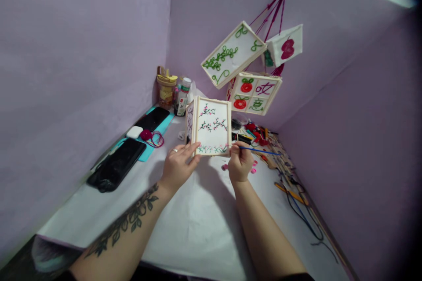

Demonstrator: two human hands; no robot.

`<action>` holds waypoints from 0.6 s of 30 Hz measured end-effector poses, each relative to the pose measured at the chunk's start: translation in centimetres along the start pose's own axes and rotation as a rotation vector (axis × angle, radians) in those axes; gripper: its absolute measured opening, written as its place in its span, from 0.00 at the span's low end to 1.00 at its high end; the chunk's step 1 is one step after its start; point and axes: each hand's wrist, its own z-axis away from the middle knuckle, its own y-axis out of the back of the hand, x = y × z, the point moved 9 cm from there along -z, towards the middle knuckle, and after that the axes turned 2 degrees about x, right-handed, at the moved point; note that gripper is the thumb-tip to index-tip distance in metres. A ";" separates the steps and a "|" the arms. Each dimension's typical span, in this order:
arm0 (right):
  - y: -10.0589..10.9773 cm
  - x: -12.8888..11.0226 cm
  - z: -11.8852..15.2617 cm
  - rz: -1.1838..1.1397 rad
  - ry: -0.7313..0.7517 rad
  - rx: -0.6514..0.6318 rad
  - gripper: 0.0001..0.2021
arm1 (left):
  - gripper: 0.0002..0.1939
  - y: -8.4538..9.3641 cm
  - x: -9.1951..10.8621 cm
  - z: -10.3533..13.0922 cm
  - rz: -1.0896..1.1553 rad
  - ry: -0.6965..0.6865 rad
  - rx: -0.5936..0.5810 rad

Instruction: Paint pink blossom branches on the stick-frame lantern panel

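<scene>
A box-shaped lantern (212, 116) with a pale wooden frame stands upright in the middle, its white panel painted with dark branches, pink blossoms and a green and pink band along the bottom. My left hand (180, 164), with a ring on one finger, grips the lantern's lower left corner. My right hand (240, 162) is closed round a thin blue brush (260, 151) beside the lower right corner. The brush tip points at the panel's lower right edge. Pink paint blobs (253, 167) lie on the white table behind my right hand.
Finished lanterns (234, 55) hang from red cords at the upper right. On the left lie a black case (118, 164), a phone (153, 118) and a red yarn ball (146, 135). Jars (165, 92) stand at the back. Tools and cords (296, 197) line the right edge.
</scene>
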 end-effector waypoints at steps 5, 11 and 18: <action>-0.1 0.0 0.0 -0.014 0.004 -0.006 0.09 | 0.16 0.1 0.1 0.0 -0.001 -0.005 0.001; -0.1 -0.6 -0.1 0.005 0.026 -0.004 0.09 | 0.17 -0.2 -0.1 0.0 -0.004 0.006 -0.012; -0.1 -1.0 -0.3 0.015 0.034 -0.019 0.08 | 0.17 -0.1 -0.2 0.0 0.005 0.012 -0.012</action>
